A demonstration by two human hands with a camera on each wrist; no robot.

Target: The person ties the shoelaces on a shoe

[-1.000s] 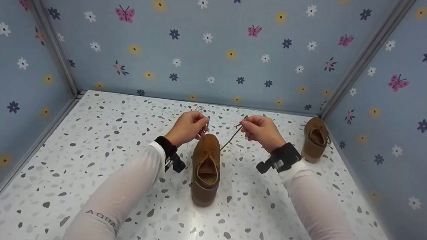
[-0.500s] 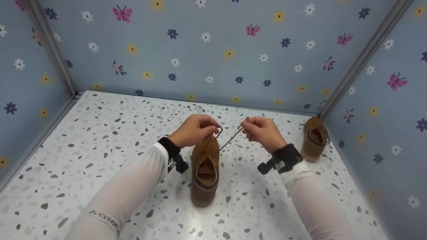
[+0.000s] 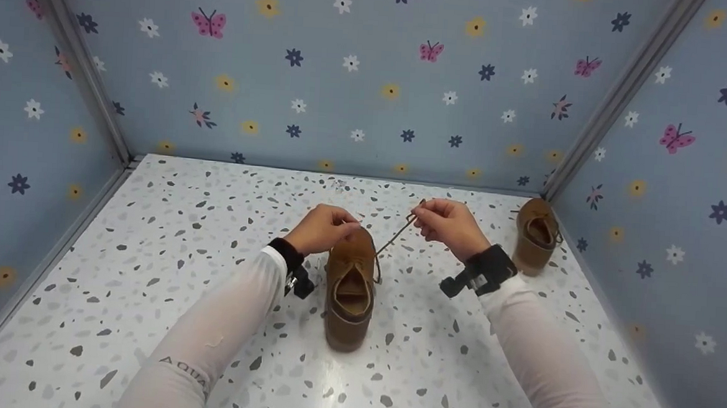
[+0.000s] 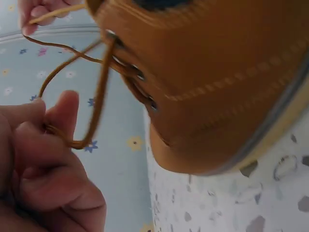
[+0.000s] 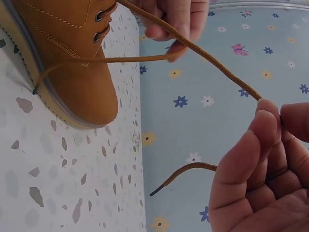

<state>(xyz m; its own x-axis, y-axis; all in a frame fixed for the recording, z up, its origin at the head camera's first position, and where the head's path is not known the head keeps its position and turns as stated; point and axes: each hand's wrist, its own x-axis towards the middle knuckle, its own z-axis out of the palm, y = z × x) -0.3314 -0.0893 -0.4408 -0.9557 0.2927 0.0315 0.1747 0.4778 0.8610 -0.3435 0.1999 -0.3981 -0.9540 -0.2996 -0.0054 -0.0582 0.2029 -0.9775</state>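
A tan lace-up ankle boot stands on the floor, toe pointing away from me. Over its toe, my left hand pinches a brown shoelace, which bends into a loop beside the eyelets in the left wrist view. To the right of the boot, my right hand holds the other lace length between thumb and fingers, drawn straight from the boot. Its dark-tipped end hangs loose below those fingers. Another stretch of lace crosses the boot's side, its tip low near the sole.
A matching boot stands at the right, close to the side wall. Blue panels printed with flowers and butterflies enclose the speckled white floor at the back and on both sides.
My left hand moved right across the boot's toe, then drew back slightly down and left. A lace end now hangs along the boot's right side. My right hand stays nearly still.
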